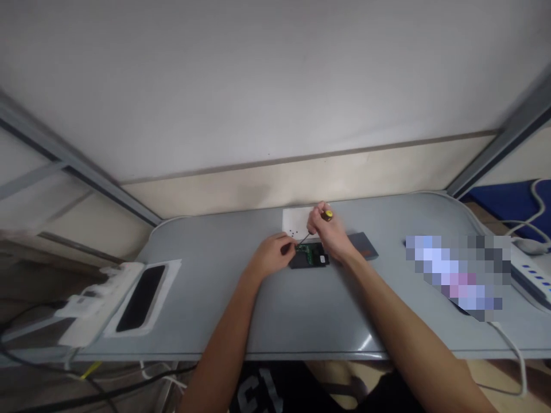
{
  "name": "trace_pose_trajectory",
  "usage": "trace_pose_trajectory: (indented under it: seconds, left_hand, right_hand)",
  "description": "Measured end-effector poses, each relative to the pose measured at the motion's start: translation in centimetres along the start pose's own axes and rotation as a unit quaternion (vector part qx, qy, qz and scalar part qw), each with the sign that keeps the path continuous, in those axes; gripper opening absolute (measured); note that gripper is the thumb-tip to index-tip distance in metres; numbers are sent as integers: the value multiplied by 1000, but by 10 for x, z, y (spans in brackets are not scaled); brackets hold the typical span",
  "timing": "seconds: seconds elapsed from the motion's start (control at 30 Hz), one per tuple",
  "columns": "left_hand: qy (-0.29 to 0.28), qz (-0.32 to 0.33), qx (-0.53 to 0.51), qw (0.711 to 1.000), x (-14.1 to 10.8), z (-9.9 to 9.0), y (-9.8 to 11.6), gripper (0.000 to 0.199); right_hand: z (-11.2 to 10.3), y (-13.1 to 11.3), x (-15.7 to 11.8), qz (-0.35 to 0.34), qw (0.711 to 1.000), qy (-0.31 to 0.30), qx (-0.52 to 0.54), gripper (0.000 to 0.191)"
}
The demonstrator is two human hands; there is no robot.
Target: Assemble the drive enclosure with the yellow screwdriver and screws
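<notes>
A small black device with a green circuit board showing lies on the grey table. My right hand is closed round a screwdriver with a yellow-ended handle, its thin shaft slanting down left to the device's upper left part. Fingertips of my left hand are pinched at the device's upper left edge, close to the screwdriver tip; what they hold, if anything, is too small to name. Behind the device, a white sheet carries several tiny dark pieces. A flat dark grey panel rests beyond my right wrist.
At the left, a black phone lies on a white sheet beside a white power strip with plugs. Toward the right are a blurred-out device and another power strip with cables. A wall stands behind the table.
</notes>
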State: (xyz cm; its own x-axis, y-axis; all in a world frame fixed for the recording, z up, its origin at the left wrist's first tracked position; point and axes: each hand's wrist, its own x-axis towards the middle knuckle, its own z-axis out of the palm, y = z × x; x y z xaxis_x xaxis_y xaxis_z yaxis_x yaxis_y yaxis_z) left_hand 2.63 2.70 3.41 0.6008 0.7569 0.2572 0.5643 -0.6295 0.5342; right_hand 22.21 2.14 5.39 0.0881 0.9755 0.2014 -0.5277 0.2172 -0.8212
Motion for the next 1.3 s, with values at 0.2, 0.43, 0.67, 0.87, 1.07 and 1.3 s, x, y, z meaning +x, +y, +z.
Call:
trace_pose_trajectory:
  seconds: [0.2,0.43,0.67,0.87,1.07,1.3]
  left_hand:
    - [-6,-1,-6,1000,0,0,-3,20]
    - [-4,-9,-17,1000,-2,0,-2,18]
    - [-6,-14,-12,1000,0,0,-2,20]
    - [-1,-8,-18,1000,-1,3,-5,21]
    - [-3,-10,-26,1000,0,2,-4,20]
    - [-12,-10,-18,1000,1,1,-3,20]
  right_hand:
    - [6,-10,-1,35,997,-30,58,41]
    - [7,-5,-3,-10,1000,20,-20,41]
    - [4,-5,2,33,995,7,90,36]
    - [1,3,2,11,997,13,70,49]
    - [5,-4,2,25,996,12,86,44]
    - [1,-1,0,7,999,6,42,43]
